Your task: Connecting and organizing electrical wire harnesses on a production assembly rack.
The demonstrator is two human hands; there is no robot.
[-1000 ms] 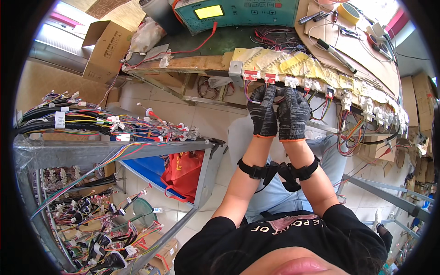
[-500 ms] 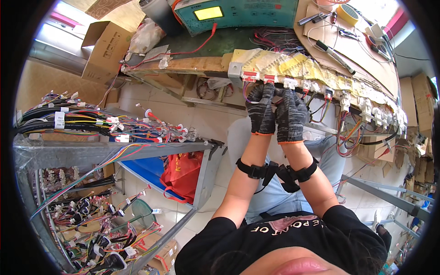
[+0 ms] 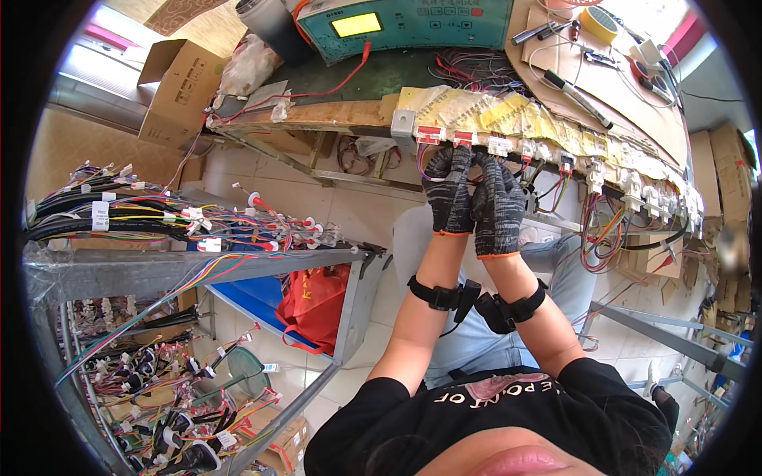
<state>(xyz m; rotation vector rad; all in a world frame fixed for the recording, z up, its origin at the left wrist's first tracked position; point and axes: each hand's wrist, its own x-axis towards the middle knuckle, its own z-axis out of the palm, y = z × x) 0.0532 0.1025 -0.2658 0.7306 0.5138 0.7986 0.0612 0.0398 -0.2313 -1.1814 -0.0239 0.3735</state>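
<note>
Both hands wear dark grey knitted gloves with orange cuffs and meet at the front edge of the bench. My left hand (image 3: 449, 194) is closed, its fingertips right below a red connector (image 3: 463, 139) on the edge strip. Pressed close beside it, my right hand (image 3: 498, 202) has its fingers bunched together under a white connector (image 3: 499, 146). Whatever the fingers hold is hidden by the gloves. Left of them sits another red connector (image 3: 430, 135) with thin coloured wires hanging down. Yellow tape (image 3: 444, 107) covers the strip above the row of connectors.
A teal tester (image 3: 409, 30) with a lit yellow screen stands at the back. Cardboard with a marker pen (image 3: 578, 98) lies at right. Wire harnesses (image 3: 159, 210) cover the metal rack (image 3: 190, 266) at left, above a red bag (image 3: 315, 305). More wires (image 3: 599, 238) hang from the strip.
My right hand has drawn in slightly toward the left hand and a little lower, closing the gap between them. The left hand stays below the red connector. The whole view has shifted slightly.
</note>
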